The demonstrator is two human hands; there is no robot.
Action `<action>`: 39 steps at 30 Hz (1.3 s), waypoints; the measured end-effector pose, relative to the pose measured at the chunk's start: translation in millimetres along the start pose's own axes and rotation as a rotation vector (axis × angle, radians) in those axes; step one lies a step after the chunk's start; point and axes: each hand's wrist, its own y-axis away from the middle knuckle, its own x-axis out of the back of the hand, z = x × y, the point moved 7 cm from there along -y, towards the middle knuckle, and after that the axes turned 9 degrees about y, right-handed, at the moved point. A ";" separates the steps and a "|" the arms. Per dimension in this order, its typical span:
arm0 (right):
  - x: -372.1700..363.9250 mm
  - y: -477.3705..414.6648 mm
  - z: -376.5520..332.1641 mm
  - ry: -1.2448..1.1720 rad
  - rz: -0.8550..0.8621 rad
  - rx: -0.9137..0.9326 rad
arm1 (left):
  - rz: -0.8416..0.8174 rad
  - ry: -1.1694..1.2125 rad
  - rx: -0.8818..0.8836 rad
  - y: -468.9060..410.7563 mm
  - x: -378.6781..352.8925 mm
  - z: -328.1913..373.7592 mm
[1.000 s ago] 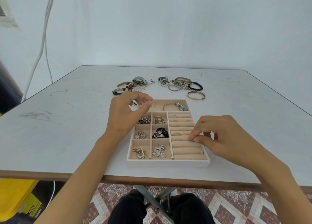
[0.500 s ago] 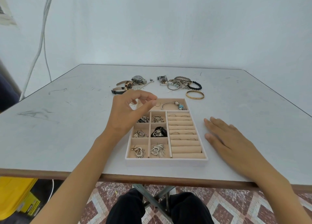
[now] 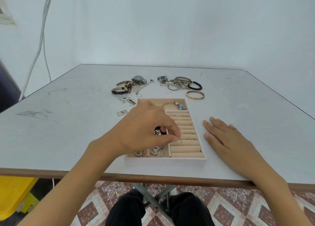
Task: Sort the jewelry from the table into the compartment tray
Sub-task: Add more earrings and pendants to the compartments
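Note:
A beige compartment tray [image 3: 203,155] lies at the table's near edge. My left hand [image 3: 148,128] hovers over its small square compartments and pinches a thin ring [image 3: 180,141] at the left end of the ring rolls [image 3: 185,148]. My right hand [image 3: 226,137] rests flat on the table just right of the tray, fingers spread, holding nothing. A bangle with blue beads [image 3: 177,105] lies in the tray's far compartment. Metal charms [image 3: 157,151] fill the near small compartments; the ones under my left hand are mostly hidden.
Beyond the tray lie watches [image 3: 127,87], a tangle of bracelets and chains [image 3: 179,84], a gold bangle [image 3: 195,95] and small loose pieces [image 3: 127,101]. A small tag [image 3: 122,112] lies left of the tray. The table's front edge [image 3: 153,176] runs just below the tray.
My left hand has moved from the tray's far left corner toward me and right, to the ring rolls. My right hand left the rolls and settled flat on the table.

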 end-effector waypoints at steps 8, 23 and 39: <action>0.9 0.9 -0.1 -0.015 0.008 0.000 | -0.087 -0.223 -0.039 -2.0 -10.2 6.1; 2.7 1.4 -1.2 0.004 0.004 -0.002 | -0.149 -0.304 -0.095 -4.6 -20.9 8.3; 1.8 1.5 -1.0 -0.009 0.027 0.006 | -0.043 -0.348 -0.066 22.0 -16.8 14.3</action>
